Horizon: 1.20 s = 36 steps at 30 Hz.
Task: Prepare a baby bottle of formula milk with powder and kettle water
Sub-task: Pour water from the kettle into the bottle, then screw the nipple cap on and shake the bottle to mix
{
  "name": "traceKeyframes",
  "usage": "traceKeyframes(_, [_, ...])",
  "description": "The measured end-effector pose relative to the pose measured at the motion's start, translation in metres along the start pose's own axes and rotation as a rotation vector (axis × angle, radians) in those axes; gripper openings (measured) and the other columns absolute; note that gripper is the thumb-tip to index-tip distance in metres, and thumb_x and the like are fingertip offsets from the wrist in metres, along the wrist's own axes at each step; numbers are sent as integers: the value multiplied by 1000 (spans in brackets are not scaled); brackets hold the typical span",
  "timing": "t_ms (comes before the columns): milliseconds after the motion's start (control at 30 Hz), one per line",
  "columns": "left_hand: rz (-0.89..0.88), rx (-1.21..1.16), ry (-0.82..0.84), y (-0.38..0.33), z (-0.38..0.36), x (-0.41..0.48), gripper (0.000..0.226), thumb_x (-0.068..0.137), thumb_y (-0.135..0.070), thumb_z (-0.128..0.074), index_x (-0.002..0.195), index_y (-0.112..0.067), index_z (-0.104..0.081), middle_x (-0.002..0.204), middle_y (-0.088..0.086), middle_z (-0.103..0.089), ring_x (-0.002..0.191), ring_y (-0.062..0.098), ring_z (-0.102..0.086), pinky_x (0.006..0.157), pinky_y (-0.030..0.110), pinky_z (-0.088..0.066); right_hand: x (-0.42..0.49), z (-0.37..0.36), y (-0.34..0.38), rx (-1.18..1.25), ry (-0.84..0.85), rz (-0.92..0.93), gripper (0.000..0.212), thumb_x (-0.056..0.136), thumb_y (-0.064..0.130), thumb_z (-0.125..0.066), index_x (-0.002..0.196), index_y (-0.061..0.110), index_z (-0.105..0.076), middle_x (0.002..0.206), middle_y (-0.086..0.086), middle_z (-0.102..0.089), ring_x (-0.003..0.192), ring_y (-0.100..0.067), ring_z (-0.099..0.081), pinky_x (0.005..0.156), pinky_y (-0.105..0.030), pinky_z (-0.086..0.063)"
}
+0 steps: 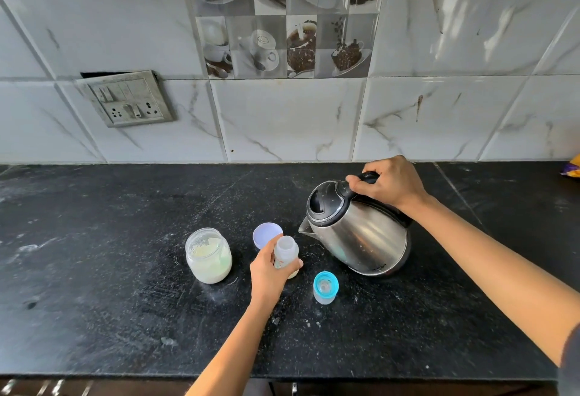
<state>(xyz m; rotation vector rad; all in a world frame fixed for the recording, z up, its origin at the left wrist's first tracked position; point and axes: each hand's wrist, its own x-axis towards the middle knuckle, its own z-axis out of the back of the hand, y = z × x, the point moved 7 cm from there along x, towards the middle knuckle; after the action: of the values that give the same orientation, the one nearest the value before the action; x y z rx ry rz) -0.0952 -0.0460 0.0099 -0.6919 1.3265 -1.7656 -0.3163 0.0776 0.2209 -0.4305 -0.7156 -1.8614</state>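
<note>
Bottle (285, 251) stands uncapped on surface (125, 238), left fingers (293, 265) curled round it; right fingers (357, 183) wrapped on kettle (357, 235) handle, spout just beyond left fingers. Risk: fast tilt could overshoot narrow mouth, scalding them.

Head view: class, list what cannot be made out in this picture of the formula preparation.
All in the head view:
- Water level in the kettle: hidden by its steel wall and lid.
- Lower part of the bottle: covered by the left hand.
- Most of the handle: wrapped by the right hand.
- The yellow and purple thing: cut off by the right edge.
</note>
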Motion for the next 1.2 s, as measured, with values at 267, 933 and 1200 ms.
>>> traceKeyframes(267, [7, -1, -23, 0, 0, -2, 60, 65, -21, -85, 115, -39, -58, 103, -17, -64, 95, -1, -59, 72, 9, -42, -26, 9, -53, 162, -136, -128, 53, 77, 51, -56, 51, 5, -62, 42, -4, -49, 42, -21, -47, 45, -30, -33])
traceKeyframes(933, [9, 53, -23, 1, 2, -4, 52, 71, -22, -82, 113, -42, -58, 95, -18, -63, 91, -1, -58, 64, 5, -39, -101, 3, -117, 300, -233, -574, 47, 89, 55, -48, 85, 11, -64, 78, -8, -64, 77, -18, -58, 74, -33, -45])
traceKeyframes(1200, [15, 62, -28, 5, 11, -5, 58, 68, -23, -84, 119, -35, -59, 102, -14, -62, 94, 5, -58, 72, 12, -38, -163, -35, 13, 272, -100, -118, 34, 85, 34, -64, 107, 10, -55, 108, 8, -45, 99, -5, -45, 88, -15, -39])
